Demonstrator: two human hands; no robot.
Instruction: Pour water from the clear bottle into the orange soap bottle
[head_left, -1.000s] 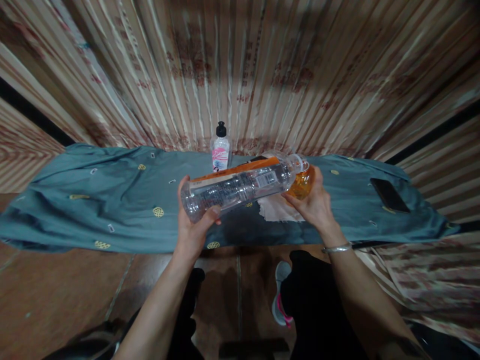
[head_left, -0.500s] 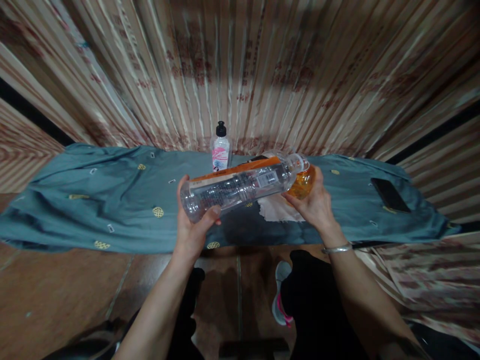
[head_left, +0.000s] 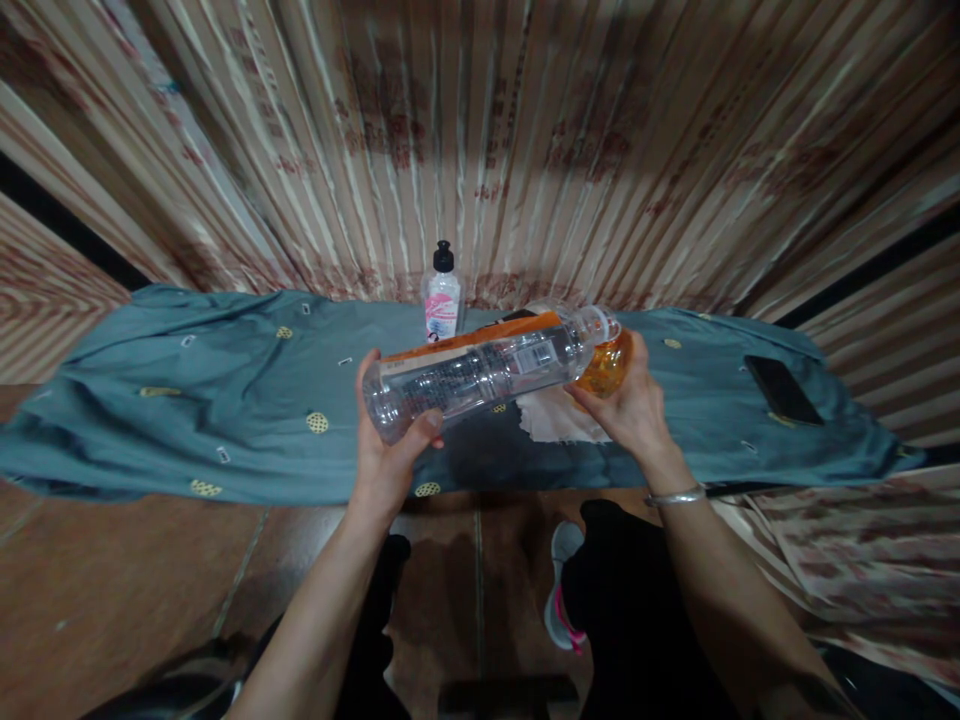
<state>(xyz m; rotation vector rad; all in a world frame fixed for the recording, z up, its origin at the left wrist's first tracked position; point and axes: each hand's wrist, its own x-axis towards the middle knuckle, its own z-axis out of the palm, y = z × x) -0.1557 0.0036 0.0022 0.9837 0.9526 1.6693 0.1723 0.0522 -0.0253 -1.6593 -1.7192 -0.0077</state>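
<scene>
A large clear plastic bottle [head_left: 472,375] with an orange and printed label is held tilted above the cloth, its neck up and to the right. My left hand [head_left: 390,450] wraps round its base, thumb on the near side. Near the neck, my right hand [head_left: 630,400] closes on a see-through bottle holding orange liquid [head_left: 604,368]. That bottle is partly hidden behind the clear one, so I cannot tell whether the two touch. Below my right hand lies a pale paper tissue [head_left: 559,415]. Behind the clear bottle stands a small squeeze bottle [head_left: 442,300] with a black cap and pink label.
A green-blue patterned cloth [head_left: 240,400] covers the narrow table. A dark phone [head_left: 782,390] lies at its right end. Pleated curtains [head_left: 465,150] hang close behind and at both sides. Below the front edge are the tiled floor [head_left: 442,580] and a shoe [head_left: 564,590].
</scene>
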